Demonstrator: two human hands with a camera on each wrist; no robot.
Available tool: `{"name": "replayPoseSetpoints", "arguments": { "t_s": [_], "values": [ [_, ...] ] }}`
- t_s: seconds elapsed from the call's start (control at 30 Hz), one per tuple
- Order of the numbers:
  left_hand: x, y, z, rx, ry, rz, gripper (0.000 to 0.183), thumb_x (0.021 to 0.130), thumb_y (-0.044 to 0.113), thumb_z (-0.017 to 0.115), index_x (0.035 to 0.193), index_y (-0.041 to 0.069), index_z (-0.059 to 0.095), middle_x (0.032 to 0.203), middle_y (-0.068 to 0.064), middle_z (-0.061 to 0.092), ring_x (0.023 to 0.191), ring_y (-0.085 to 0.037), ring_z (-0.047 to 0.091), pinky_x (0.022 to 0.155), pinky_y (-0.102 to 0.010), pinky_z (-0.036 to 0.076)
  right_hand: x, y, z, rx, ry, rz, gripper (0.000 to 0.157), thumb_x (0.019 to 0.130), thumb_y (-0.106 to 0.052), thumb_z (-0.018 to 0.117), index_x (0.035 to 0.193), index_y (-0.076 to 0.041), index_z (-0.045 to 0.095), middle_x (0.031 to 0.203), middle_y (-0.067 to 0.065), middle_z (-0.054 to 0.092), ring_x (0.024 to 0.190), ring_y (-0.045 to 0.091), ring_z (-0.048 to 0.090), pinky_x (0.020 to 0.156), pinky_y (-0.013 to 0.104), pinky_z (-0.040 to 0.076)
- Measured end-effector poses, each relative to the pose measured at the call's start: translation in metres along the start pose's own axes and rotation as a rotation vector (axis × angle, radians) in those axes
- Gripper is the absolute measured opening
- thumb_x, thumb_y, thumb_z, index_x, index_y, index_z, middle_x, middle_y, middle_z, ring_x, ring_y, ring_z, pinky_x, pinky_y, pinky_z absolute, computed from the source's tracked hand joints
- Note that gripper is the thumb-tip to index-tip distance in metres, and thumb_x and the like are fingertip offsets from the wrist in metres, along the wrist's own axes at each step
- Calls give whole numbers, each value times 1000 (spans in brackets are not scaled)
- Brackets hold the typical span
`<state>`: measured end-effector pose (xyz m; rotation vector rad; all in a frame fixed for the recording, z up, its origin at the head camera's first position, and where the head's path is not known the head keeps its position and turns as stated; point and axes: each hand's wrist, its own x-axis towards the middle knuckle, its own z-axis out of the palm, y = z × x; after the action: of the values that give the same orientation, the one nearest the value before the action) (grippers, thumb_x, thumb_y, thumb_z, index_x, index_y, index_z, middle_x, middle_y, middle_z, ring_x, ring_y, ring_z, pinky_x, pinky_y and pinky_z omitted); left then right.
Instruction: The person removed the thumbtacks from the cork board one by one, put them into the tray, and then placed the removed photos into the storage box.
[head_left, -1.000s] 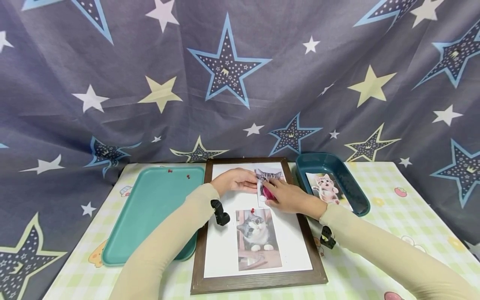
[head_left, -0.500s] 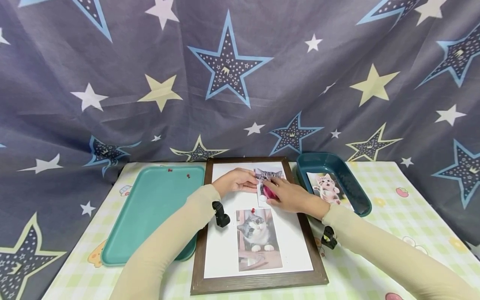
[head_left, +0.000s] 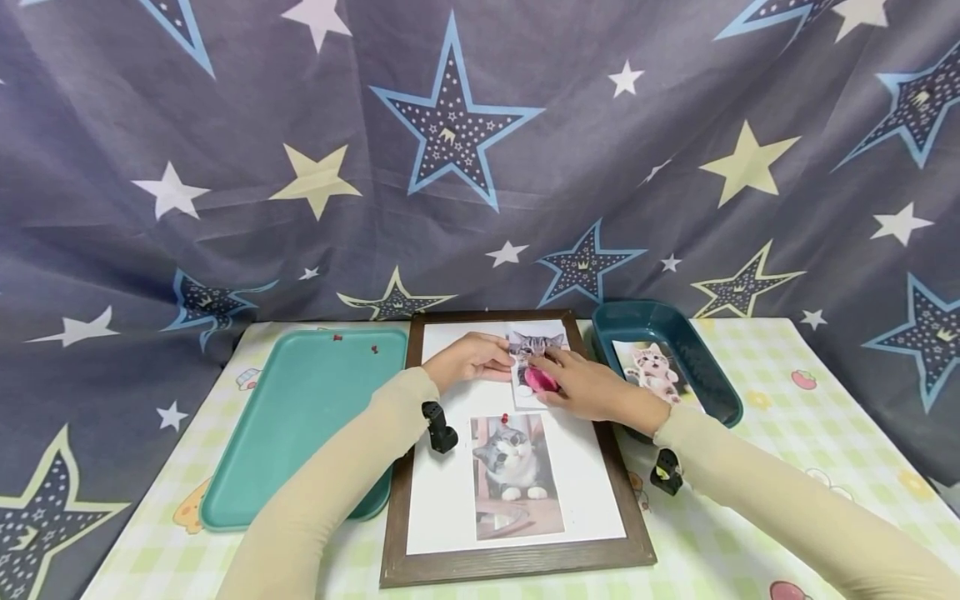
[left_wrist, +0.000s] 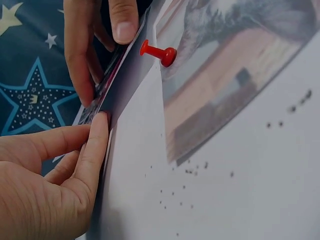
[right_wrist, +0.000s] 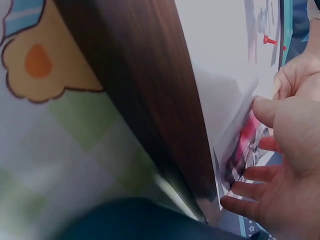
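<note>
A framed white board lies on the table in the head view. On its upper part is a tabby cat photo with a bright pink patch. My left hand pinches the photo's left edge; the left wrist view shows thumb and finger meeting there. Extended over the photo's right side, the fingers of my right hand touch its face, with the thumb near the lower edge. Below, a grey-and-white cat photo carries a red pushpin at its top. My right hand partly hides the upper photo.
Left of the board lies a green tray with red pushpins near its far edge. At the right, a dark teal bin holds a kitten photo. A starry curtain hangs behind the table.
My right hand has shifted slightly to the right across the upper photo, uncovering more of the pink patch and the cat's face. The left hand keeps its place at the left edge.
</note>
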<state>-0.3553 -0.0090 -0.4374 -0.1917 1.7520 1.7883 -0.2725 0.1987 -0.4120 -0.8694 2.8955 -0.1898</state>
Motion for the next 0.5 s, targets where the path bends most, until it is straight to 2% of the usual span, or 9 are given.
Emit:
{"name": "replayPoseSetpoints", "arguments": {
  "t_s": [0.33,0.5],
  "values": [
    [-3,1,-2,4,-3,0,60,91,-17,60,148,-4,48,99,-14,65,91,-28,69,103,-44,55,-8,11,-21,-32,49,-15,61,102,-36,62,154,-10,43,155,28,42,139,48,47,104,62,50],
    [-3,1,-2,4,-1,-6,61,91,-17,61,148,-3,47,107,-16,66,92,-27,69,104,-43,55,-14,18,-35,-41,52,3,63,103,-36,62,156,-10,41,157,30,37,141,50,43,104,63,49]
  ]
}}
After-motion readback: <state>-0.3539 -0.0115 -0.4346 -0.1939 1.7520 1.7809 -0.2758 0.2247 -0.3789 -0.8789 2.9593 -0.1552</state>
